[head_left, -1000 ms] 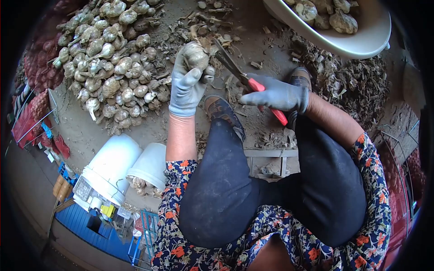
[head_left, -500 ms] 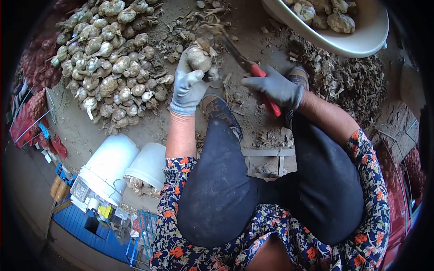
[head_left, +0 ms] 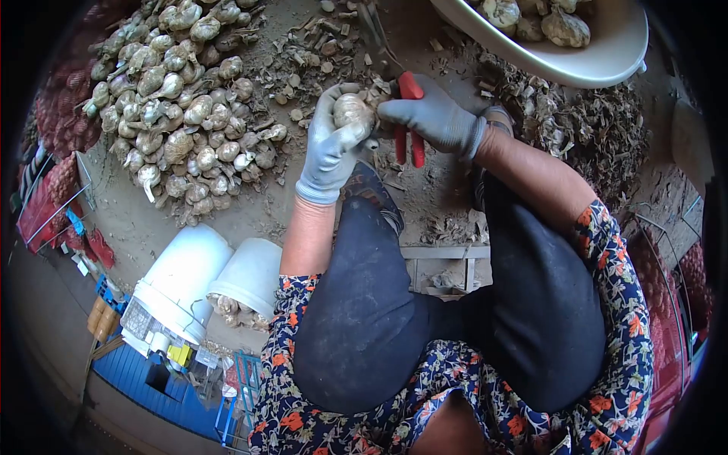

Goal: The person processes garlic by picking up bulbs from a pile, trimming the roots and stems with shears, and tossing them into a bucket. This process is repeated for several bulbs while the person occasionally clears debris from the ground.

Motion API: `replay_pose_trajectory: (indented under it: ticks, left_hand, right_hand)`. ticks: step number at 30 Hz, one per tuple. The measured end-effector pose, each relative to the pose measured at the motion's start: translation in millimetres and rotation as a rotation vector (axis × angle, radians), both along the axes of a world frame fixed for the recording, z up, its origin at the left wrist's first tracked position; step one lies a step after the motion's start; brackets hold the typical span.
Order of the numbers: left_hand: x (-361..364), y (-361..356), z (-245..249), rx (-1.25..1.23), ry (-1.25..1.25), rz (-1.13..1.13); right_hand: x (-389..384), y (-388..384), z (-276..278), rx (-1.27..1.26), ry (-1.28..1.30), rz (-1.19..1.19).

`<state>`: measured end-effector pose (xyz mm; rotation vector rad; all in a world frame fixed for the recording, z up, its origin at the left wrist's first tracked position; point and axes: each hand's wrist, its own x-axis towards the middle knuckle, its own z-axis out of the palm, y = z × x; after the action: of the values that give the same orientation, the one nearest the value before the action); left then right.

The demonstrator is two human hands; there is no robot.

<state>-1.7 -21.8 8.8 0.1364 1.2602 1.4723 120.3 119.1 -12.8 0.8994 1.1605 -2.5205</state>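
My left hand [head_left: 324,161], in a grey-white work glove, is wrapped round a garlic bulb [head_left: 351,111] in front of my feet. Red-handled shears [head_left: 410,86] are in my gloved right hand [head_left: 447,123], their dark metal blades pointing away from me. The thumb of that hand reaches to the dry, papery side of the bulb. Part of the bulb is hidden by my left fingers and thumb. A big heap of garlic bulbs [head_left: 178,144] lies on the ground left of my left hand.
A pale tub [head_left: 607,76] with garlic in it stands at the upper right. Beneath it spreads a pile of dry trimmings [head_left: 584,140]. Two white buckets, one larger [head_left: 186,265] and one smaller [head_left: 250,273], lie at my left. Red mesh sacks [head_left: 72,114] stand at the far left.
My right hand has moved left and up with the shears, and its thumb is now at the bulb. My left hand has turned the bulb and shifted slightly right.
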Motion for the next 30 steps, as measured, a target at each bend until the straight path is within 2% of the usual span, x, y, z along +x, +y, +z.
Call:
replay_pose_trajectory:
  ticks: [2,3,4,6,7,8,9,10,11,12,13,14,15,16,17,18,19,20,22,24,25,27,28,30]
  left_hand:
    - [3.2,6.6,3.6,0.012,-0.187,0.059]
    - [-0.5,6.8,2.0,0.000,-0.149,-0.020]
    - [-3.7,8.7,0.8,0.002,-0.142,-0.019]
    - [-14.0,12.9,-1.1,-0.234,0.011,0.129]
    - [-17.3,16.6,-3.8,-0.214,0.232,0.162]
    - [-21.6,23.7,12.9,-0.171,0.281,0.115]
    - [-21.3,41.5,40.6,-0.134,0.456,0.018]
    - [-22.5,54.7,39.7,-0.005,0.810,-0.101]
    - [-14.3,77.1,66.3,0.389,0.481,-0.050]
    - [-15.2,89.8,78.2,0.385,0.488,-0.043]
    - [-18.3,100.9,86.3,0.410,0.557,-0.108]
    - [-23.0,106.4,89.3,0.433,0.625,-0.173]
    - [-53.0,104.2,61.9,0.397,1.041,-0.256]
    - [-75.5,98.7,43.9,0.064,1.180,-0.186]
    - [-99.1,90.9,24.7,-0.272,1.294,-0.109]
    - [-133.3,70.9,-8.7,-0.614,1.653,-0.173]
    - [-150.3,58.6,-11.0,-1.001,1.524,-0.332]
    - [-179.9,39.8,-44.2,-1.184,1.574,-0.386]
    - [-206.5,22.3,-72.9,-1.276,1.574,-0.463]
    - [-213.5,30.1,-92.8,-1.332,1.564,-0.509]
    - [-219.6,31.6,-97.7,-1.399,1.566,-0.552]
    - [-228.6,34.8,-103.6,-1.356,1.455,-0.625]
    - [-228.6,35.4,-103.0,-1.350,1.429,-0.681]
    - [-216.2,34.4,-82.2,-1.244,1.407,-0.693]
  right_hand:
    - [-5.9,-5.0,2.1,0.507,0.215,-0.154]
    - [7.4,8.0,10.2,0.170,-0.092,0.049]
    - [10.1,10.5,18.1,0.172,-0.086,0.050]
    - [9.1,15.1,24.1,0.213,-0.249,0.011]
    - [11.2,16.6,17.4,0.212,-0.218,0.022]
    - [17.2,17.9,3.1,0.172,-0.293,0.086]
    - [20.0,19.4,-9.7,0.136,-0.374,0.148]
    - [21.6,15.2,-16.0,0.139,-0.359,0.154]
    - [26.5,6.0,-18.4,0.155,-0.264,0.053]
    - [30.7,0.7,-17.1,0.172,-0.170,-0.047]
    - [32.8,0.6,-13.0,0.349,0.066,-0.056]
    - [24.1,18.9,5.5,0.237,-0.200,0.296]
    - [34.0,15.6,-14.3,0.474,-0.173,0.312]
    - [42.9,12.8,-34.8,0.713,-0.139,0.320]
    - [29.5,24.0,1.9,0.845,-0.128,0.367]
    - [28.5,29.8,-6.2,0.850,-0.124,0.363]
    - [32.8,36.0,-19.0,0.913,-0.169,0.477]
    - [36.8,39.8,-25.9,0.972,-0.222,0.596]
    - [35.6,42.7,-21.1,0.963,-0.211,0.593]
    - [28.5,36.4,-10.4,0.864,-0.199,0.361]
    - [26.1,34.0,-15.6,0.863,-0.195,0.358]
    - [21.7,33.5,-30.5,0.417,-0.418,0.325]
    - [23.5,33.9,-24.2,0.421,-0.420,0.317]
    - [30.2,29.8,-1.5,-0.224,-0.501,0.096]
